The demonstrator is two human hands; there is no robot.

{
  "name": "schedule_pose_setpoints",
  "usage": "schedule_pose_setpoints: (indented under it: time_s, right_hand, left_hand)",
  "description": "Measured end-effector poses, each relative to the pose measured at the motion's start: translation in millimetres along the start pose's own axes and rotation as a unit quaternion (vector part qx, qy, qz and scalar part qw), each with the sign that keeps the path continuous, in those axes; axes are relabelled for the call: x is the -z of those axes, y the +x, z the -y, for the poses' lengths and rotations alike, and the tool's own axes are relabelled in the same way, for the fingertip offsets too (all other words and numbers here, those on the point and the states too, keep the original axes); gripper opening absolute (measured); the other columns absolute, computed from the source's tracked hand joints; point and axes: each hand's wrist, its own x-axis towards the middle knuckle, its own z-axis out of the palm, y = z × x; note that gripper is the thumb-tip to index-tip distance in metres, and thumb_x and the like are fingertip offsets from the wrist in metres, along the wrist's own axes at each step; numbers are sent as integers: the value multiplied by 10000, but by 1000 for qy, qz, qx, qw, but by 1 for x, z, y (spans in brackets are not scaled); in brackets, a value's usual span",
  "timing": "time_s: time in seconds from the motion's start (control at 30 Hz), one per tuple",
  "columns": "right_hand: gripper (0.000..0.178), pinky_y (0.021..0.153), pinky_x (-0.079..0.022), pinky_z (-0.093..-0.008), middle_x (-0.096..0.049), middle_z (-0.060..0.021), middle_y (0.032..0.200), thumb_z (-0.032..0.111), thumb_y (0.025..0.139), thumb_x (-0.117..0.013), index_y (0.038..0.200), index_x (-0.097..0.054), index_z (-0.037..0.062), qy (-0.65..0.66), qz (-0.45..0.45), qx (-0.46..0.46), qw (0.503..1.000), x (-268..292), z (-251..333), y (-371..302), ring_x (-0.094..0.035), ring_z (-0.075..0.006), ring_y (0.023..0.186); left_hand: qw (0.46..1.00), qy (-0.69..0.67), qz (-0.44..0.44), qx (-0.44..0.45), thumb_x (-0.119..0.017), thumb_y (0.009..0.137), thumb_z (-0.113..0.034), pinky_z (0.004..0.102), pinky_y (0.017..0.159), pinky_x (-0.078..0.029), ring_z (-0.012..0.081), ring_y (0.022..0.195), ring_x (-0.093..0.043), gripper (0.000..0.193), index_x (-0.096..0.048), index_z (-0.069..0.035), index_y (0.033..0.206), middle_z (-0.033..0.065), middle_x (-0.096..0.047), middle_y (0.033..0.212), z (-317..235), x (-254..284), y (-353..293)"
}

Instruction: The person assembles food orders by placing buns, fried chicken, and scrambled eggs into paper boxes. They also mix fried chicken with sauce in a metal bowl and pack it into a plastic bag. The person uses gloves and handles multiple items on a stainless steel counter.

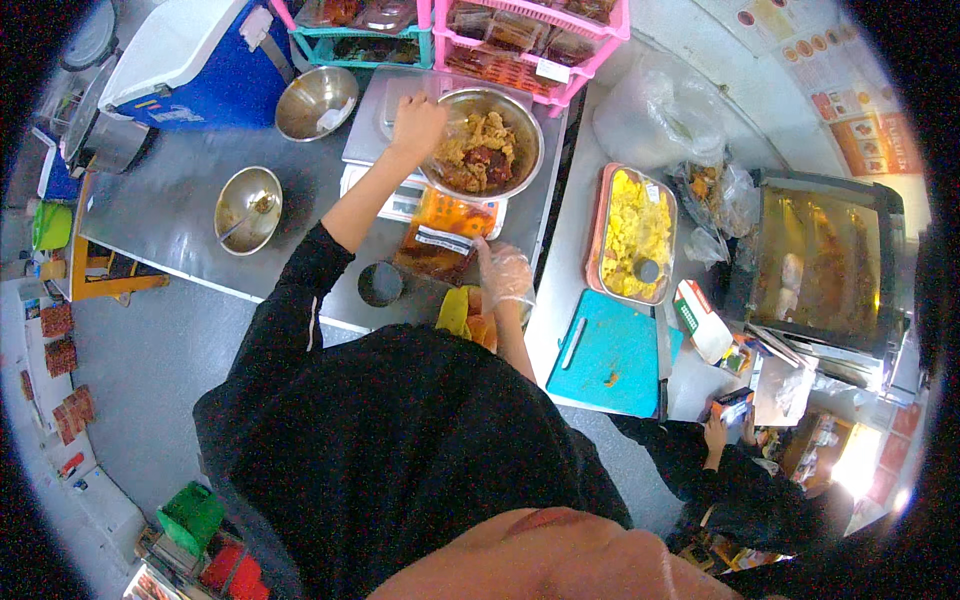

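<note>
A steel mixing bowl holds battered brown pieces and a dark red mass; it rests over a white scale. My bare left hand is closed at the bowl's left rim, its fingertips partly hidden. My right hand, in a clear plastic glove, has its fingers stretched out beside the right edge of an orange pouch with a white label. The pouch lies just below the bowl, and a dark round container stands left of it. Something yellow shows beside my right wrist.
At left sit a small steel bowl with a spoon, another steel bowl and a blue cooler. Pink crates stand behind. To the right are a tray of yellow food, a teal cutting board, a knife and a co-worker's hand.
</note>
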Motion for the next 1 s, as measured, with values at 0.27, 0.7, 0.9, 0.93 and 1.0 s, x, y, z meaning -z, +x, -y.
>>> schedule_pose_setpoints:
  time_s: [0.27, 0.7, 0.9, 0.93, 1.0]
  right_hand:
    - [404, 647, -487, -425, -662, -156, 781, 432, 832, -604, 791, -681, 37, 212, -163, -22, 963, 77, -5, 7, -634, -334, 700]
    - [341, 815, -473, -321, -652, -59, 926, 128, 700, -744, 1007, -618, 51, 340, 91, 419, 837, 155, 128, 146, -608, -181, 873]
    - [185, 715, -462, -303, -614, -48, 756, 173, 665, -781, 696, -625, 79, 291, 16, 508, 811, 176, 113, 140, -587, -189, 730]
    - [182, 653, -471, -316, -602, -60, 725, 193, 681, -766, 663, -615, 93, 267, -29, 533, 803, 178, 111, 139, -592, -220, 675]
    - [180, 617, -482, -335, -612, -68, 728, 212, 681, -760, 665, -621, 99, 200, -89, 490, 844, 176, 107, 135, -600, -234, 659]
  left_hand:
    - [980, -191, -17, 55, -579, 802, -177, 443, 789, -451, 318, 836, -603, 94, -631, -118, 855, 132, -628, 850, 17, 20, 8]
    - [920, -308, -158, -187, -527, 749, -43, 394, 928, -348, 267, 1018, -474, 134, -585, -121, 842, 8, -608, 936, 32, 60, 21]
    - [906, -281, -221, -226, -557, 757, -94, 395, 969, -295, 258, 1039, -461, 122, -604, -140, 860, -22, -606, 984, 45, 92, 41]
    - [903, -271, -232, -238, -558, 760, -99, 396, 973, -290, 259, 1047, -460, 123, -605, -142, 866, -23, -605, 981, 43, 96, 45]
    - [921, -199, -247, -229, -547, 800, -125, 389, 947, -327, 247, 1078, -461, 115, -608, -162, 890, -18, -595, 1006, 37, 103, 50]
